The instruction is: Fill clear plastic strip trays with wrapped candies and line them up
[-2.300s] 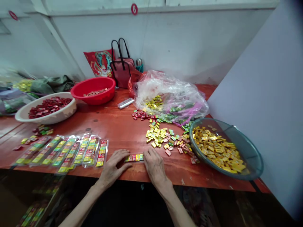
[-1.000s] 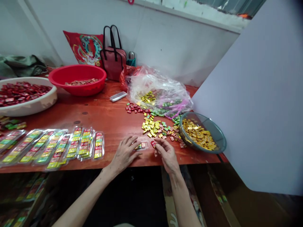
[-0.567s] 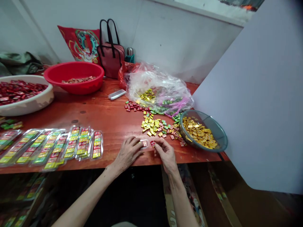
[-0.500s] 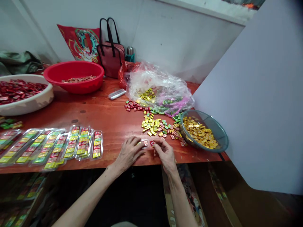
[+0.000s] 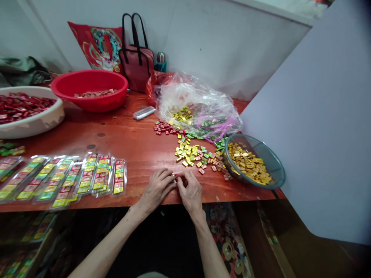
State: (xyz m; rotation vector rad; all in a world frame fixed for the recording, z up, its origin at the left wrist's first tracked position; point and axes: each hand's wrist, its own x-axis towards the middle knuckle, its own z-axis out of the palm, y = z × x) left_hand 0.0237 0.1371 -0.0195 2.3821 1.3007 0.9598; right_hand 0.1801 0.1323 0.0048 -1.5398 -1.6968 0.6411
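My left hand (image 5: 156, 189) lies at the table's front edge with its fingers curled over a small clear plastic tray, which is almost wholly covered. The fingertips of my right hand (image 5: 189, 191) are pinched together at the tray's right end. A bit of a small red wrapped candy (image 5: 176, 176) shows at them, right beside my left fingers. Behind my hands lie loose yellow candies (image 5: 189, 152), with pink ones (image 5: 202, 171) and green ones around them. To the left, filled clear trays (image 5: 119, 177) hold rows of red, yellow and green pieces.
A grey-green bowl (image 5: 282, 173) of gold pieces stands at the right edge, by a pale panel (image 5: 324, 135). Clear plastic bags (image 5: 199, 96) lie at the back. A red basin (image 5: 95, 104), a white basin (image 5: 43, 125) and a handbag (image 5: 137, 69) are on the left.
My right hand has moved left with the red candy, up against my left hand and the tray. My left hand stays nearly in place. The view has shifted slightly.
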